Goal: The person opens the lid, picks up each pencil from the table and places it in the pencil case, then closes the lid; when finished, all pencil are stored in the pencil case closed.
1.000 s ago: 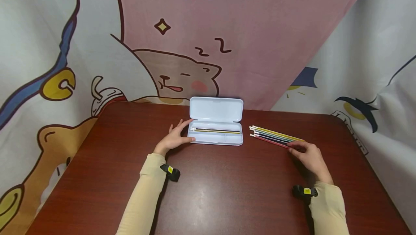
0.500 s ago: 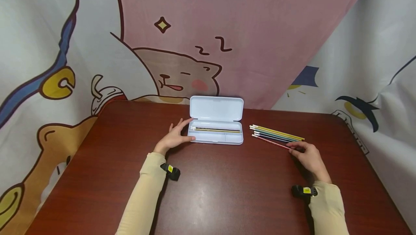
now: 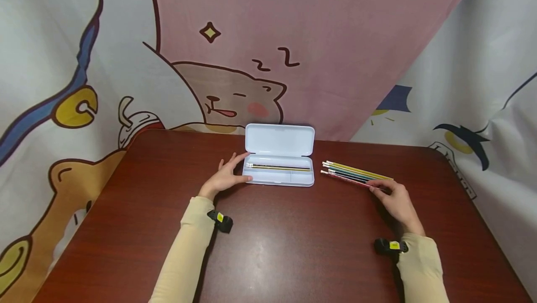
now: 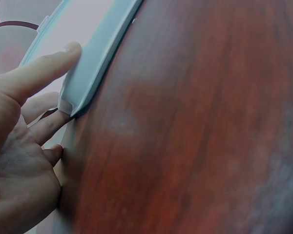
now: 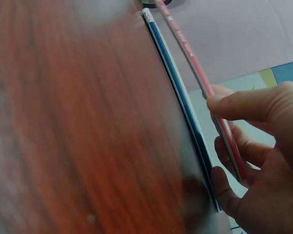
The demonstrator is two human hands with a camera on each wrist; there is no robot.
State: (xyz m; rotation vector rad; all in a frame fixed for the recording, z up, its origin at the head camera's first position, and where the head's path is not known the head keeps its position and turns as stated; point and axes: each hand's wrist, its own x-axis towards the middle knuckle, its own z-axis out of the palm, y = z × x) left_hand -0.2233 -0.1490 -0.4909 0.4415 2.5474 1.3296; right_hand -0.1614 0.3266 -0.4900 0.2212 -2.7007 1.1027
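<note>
In the head view, a white pencil case [image 3: 278, 137] lies with its lid up, a few pencils [image 3: 277, 168] in its long compartment. My left hand [image 3: 222, 180] holds the case's left end, thumb at the front corner and index finger at the back. In the left wrist view, the thumb [image 4: 53, 63] lies over the case's edge [image 4: 95, 63]. My right hand [image 3: 394, 198] pinches a red pencil [image 5: 205, 78] between thumb and fingers, raised off the table in the right wrist view. Beside it lie a blue pencil [image 5: 173, 80] and other pencils [image 3: 356, 170], including yellow and green ones.
The brown table [image 3: 268, 247] reaches back to a cartoon-printed cloth [image 3: 335, 37]. The pencil case stands near the back edge, its lid close to the cloth. Dark wrist devices [image 3: 222, 223] sit at both sleeves.
The red pencil first came away from the row toward the front, then moved left and back beside the others, in my right hand's pinch. My left hand and the case stayed put.
</note>
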